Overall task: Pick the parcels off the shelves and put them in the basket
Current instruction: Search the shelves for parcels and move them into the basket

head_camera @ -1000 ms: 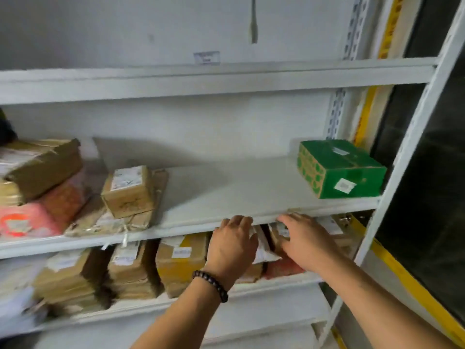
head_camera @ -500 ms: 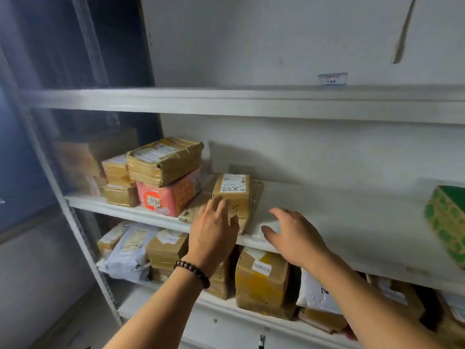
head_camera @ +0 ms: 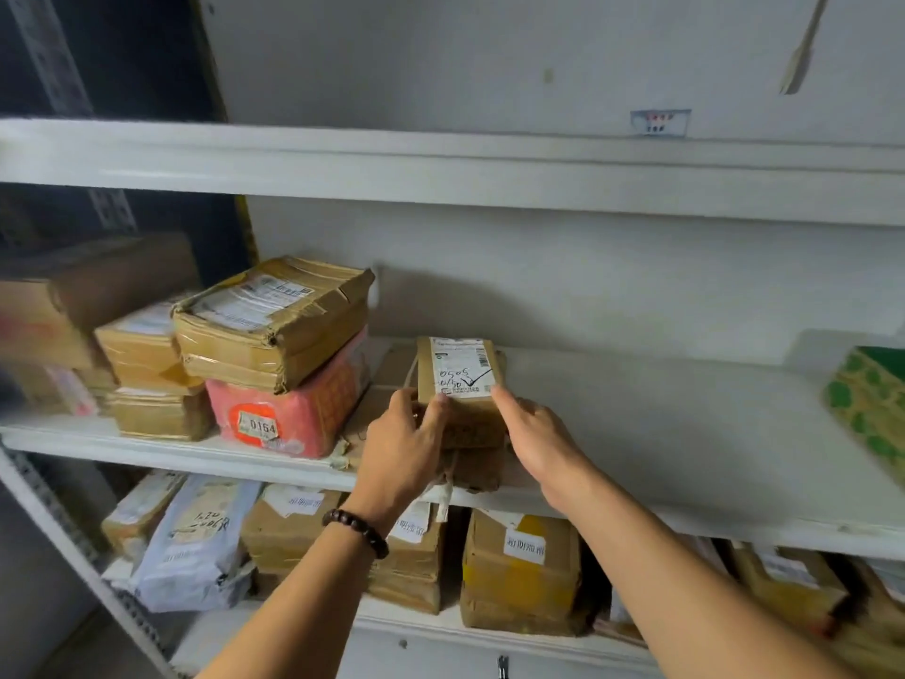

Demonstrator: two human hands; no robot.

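Hands closing on the next parcel. Half a second ago both hands hovered short of the box [head_camera: 463, 379]; now they are on it. Your left hand [head_camera: 401, 448] curls its fingers round the near left corner. Your right hand [head_camera: 538, 448] lays straight fingers against the near right edge, the index tip at the label's corner. The box has not left its place: it sits on a flat parcel [head_camera: 477, 465] on the middle shelf [head_camera: 661, 433]. By this reading the reach is over and the lift comes next. Nothing has gone toward the basket, which is out of view.

Count, middle shelf: eight parcels.
- one large blurred carton at far left
- two tan boxes stacked
- one taped box [head_camera: 274, 321] on one pink parcel [head_camera: 294, 414]
- the box and the flat parcel under it
- one green box [head_camera: 869, 409], cut by the right edge

Count, lower shelf [head_camera: 426, 624]: at least six, among them one grey bag [head_camera: 196, 546]. The right end is too blurred to count.

Shelf boards in view: three. The top one shows no load.
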